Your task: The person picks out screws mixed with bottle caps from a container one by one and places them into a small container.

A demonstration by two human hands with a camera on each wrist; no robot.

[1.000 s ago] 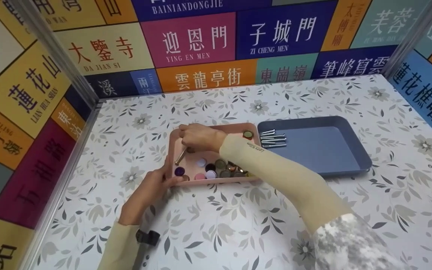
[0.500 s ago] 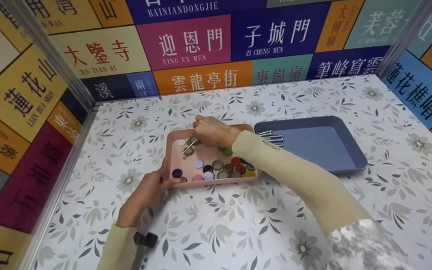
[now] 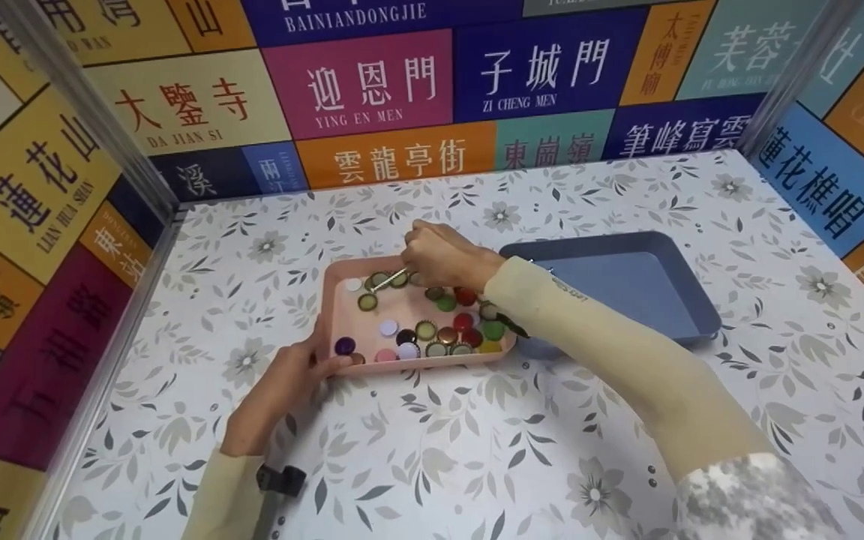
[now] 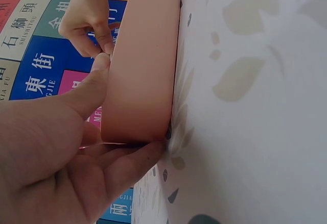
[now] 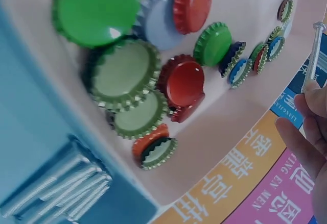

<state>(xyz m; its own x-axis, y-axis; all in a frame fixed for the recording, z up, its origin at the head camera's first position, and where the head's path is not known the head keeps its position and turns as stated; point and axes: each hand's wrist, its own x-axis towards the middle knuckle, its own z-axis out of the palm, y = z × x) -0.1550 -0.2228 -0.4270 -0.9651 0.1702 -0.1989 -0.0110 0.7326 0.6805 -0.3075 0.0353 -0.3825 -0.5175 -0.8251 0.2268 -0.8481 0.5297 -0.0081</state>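
My right hand [image 3: 443, 255] pinches a silver screw [image 5: 312, 55] between thumb and fingers, its head end pointing away from the hand. It is above the back side of a pink tray [image 3: 417, 363]. Bottle caps in several colours lie in that tray, among them a green cap [image 5: 97, 9] and a purple cap [image 3: 344, 346]. My left hand [image 3: 293, 379] grips the tray's front left corner, thumb on the rim and fingers against the outer wall. Several more screws [image 5: 66, 188] lie in the blue tray [image 3: 634, 292], mostly hidden by the right forearm in the head view.
The blue tray adjoins the pink one on the right. Both stand on a table [image 3: 372, 450] with a leaf-and-flower cover. Panels with lettering [image 3: 372, 82] enclose the table at the back and sides. A black device [image 3: 282, 480] is strapped to the left wrist.
My right hand has moved right along the back of the pink tray with the screw, uncovering caps at the back left. The left hand keeps its grip on the corner.
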